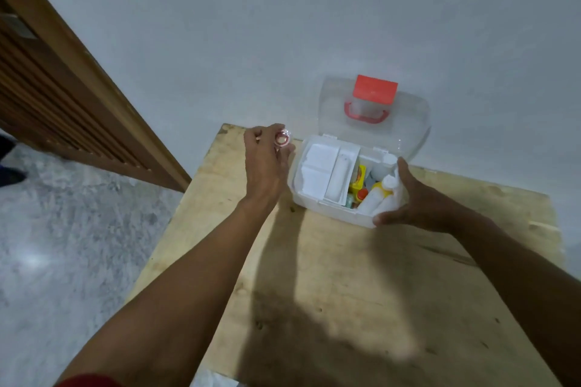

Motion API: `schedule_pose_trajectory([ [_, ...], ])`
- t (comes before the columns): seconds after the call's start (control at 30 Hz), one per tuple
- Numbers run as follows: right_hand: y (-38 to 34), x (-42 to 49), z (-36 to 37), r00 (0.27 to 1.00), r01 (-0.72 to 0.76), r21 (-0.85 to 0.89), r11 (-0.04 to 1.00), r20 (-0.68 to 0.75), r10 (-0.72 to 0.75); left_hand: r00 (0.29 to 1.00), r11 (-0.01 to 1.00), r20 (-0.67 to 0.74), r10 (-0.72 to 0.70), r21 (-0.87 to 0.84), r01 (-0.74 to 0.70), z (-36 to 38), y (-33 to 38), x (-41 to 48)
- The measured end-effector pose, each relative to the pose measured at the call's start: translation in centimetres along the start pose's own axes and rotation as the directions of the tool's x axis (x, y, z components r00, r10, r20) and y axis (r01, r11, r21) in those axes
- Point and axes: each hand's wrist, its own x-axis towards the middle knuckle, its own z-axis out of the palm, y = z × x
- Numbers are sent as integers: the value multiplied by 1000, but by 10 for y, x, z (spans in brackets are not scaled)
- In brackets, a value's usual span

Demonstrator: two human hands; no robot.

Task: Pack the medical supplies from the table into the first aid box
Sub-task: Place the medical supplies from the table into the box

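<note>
Pinching a small red-and-white roll (281, 139) in its fingertips, left hand (265, 166) hovers over the table (345, 276) far-left corner. First aid box (327, 207) sits at far edge, partly filled, lid (374, 122) up against wall (283, 25). Right hand (421, 204) wraps white bottles (382, 195) at box's right end.

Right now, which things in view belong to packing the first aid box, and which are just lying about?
Part of the job: first aid box, open; small round roll held by the left hand; white bottles gripped by the right hand; white packets and yellow pack already inside.
Just around: wooden table, slatted door, speckled floor.
</note>
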Motion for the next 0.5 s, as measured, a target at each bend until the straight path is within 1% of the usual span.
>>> schedule_pose_trajectory([
  [0.07,0,-1,1,1000,-4,19,1000,-10,5,995,996,56,82,20,-83,15,12,5],
  [0.17,0,-1,0,1000,0,56,998,-16,1,976,990,181,120,56,-132,34,26,7],
  [0.2,0,-1,0,1000,-1,63,998,-19,2,972,991,211,104,60,-119,39,28,9],
  [0.3,-1,-3,0,1000,-4,71,997,-20,5,956,976,268,121,145,-164,55,21,10],
  [0.43,-4,-6,-2,1000,23,62,998,-21,-22,949,966,309,66,218,-139,63,10,14],
  [0.5,-6,-7,-3,999,38,59,998,-15,-38,949,963,308,66,230,-142,64,11,15],
])
